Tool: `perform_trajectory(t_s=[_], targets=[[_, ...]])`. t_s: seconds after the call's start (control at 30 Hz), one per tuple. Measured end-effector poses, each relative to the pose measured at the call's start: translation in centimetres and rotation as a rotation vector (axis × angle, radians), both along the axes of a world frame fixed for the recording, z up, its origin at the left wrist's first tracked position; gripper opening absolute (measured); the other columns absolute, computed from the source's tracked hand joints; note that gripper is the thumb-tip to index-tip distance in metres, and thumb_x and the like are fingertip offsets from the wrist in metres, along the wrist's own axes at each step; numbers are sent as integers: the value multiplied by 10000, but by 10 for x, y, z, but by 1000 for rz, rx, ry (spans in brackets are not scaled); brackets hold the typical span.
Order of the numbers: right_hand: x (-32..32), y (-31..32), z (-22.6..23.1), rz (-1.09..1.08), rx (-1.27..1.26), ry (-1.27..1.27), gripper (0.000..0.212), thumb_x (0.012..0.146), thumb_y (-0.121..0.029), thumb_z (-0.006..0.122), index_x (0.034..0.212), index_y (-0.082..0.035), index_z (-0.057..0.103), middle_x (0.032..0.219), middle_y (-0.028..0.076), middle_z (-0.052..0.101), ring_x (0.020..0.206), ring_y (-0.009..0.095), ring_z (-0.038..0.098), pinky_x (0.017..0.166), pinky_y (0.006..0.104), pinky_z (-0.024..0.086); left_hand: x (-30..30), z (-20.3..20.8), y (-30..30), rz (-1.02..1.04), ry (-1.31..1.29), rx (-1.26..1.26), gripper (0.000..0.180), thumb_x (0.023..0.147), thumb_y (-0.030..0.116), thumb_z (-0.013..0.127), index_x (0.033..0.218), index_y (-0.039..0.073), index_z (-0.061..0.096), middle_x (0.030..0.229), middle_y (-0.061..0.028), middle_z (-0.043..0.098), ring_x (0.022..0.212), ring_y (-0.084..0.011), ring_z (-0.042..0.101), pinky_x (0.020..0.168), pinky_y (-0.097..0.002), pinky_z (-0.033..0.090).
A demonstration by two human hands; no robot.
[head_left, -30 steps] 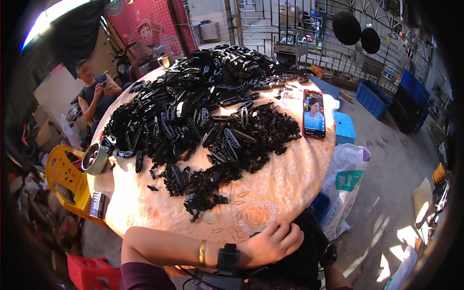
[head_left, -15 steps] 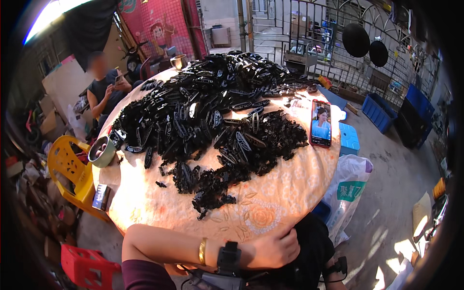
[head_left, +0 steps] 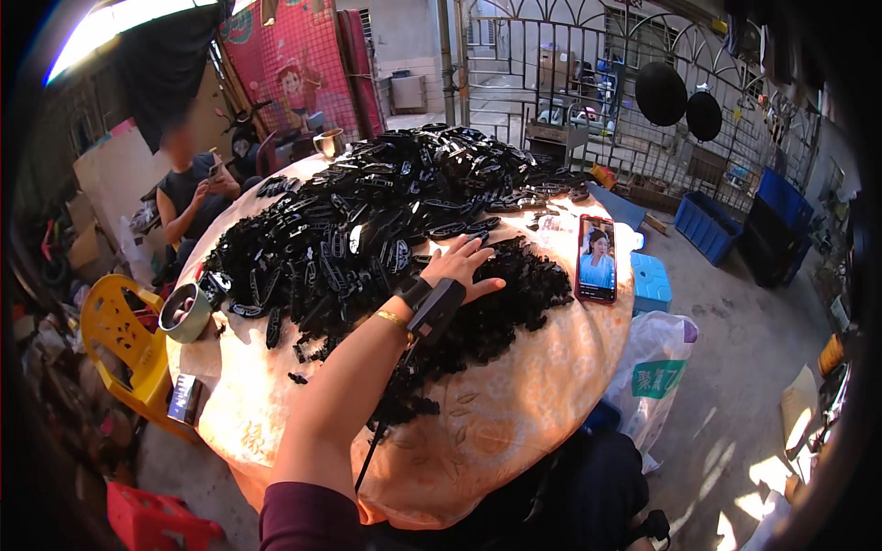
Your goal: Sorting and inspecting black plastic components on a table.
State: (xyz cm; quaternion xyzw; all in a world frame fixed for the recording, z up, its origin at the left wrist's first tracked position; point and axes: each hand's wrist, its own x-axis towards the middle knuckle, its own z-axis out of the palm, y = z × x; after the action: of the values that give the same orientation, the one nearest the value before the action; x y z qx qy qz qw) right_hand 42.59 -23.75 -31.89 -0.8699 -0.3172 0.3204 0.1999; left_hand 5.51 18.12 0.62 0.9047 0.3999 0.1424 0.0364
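Observation:
My left hand reaches out over a big heap of glossy black plastic pieces, with its fingers spread and nothing seen in its grasp. Long, curved oval pieces make up most of the heap. Smaller, jagged black pieces lie in a mass just right of the hand and below it. Whether the fingertips touch the pieces cannot be made out. A gold bracelet and a black wrist device sit on my left arm, which hides part of the heap. Of my right arm only a black wrist strap shows at the lower right; the hand is out of sight.
The round table wears an orange floral cloth. A phone stands at its right, a bowl and a small box at its left. A metal mug is at the back. Beyond the left edge are a yellow chair and a seated person.
My left hand has moved from the near edge by my lap, where its fingers were curled, forward over the heap, and its fingers have spread. The view has shifted slightly.

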Motion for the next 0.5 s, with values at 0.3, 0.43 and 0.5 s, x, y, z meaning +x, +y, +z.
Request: perform_trajectory(t_s=[0.3, 0.43, 0.5], targets=[[13, -4, -1, -24, -24, 24, 282, 846, -146, 640, 1089, -4, 631, 901, 177, 672, 844, 360, 656, 748, 413, 514, -50, 3, -27, 37, 142, 50, 462, 920, 490, 520, 978, 58, 672, 1019, -120, 633, 1043, -329, 574, 899, -438, 459], [21, -6, 1, -54, -41, 28, 283, 844, -146, 643, 1088, -3, 631, 897, 175, 673, 839, 357, 658, 745, 412, 515, -58, 34, -52, 31, 414, 59, 561, 947, 554, 438, 847, 67, 698, 933, -108, 657, 946, -322, 589, 840, -441, 432], [22, -9, 1, -63, -45, 29, 283, 843, -147, 644, 1087, -3, 631, 894, 174, 673, 836, 356, 658, 744, 412, 515, -41, 46, -41, 80, 404, 1, 526, 957, 511, 449, 828, 67, 699, 878, -116, 671, 912, -334, 606, 822, -448, 447]])
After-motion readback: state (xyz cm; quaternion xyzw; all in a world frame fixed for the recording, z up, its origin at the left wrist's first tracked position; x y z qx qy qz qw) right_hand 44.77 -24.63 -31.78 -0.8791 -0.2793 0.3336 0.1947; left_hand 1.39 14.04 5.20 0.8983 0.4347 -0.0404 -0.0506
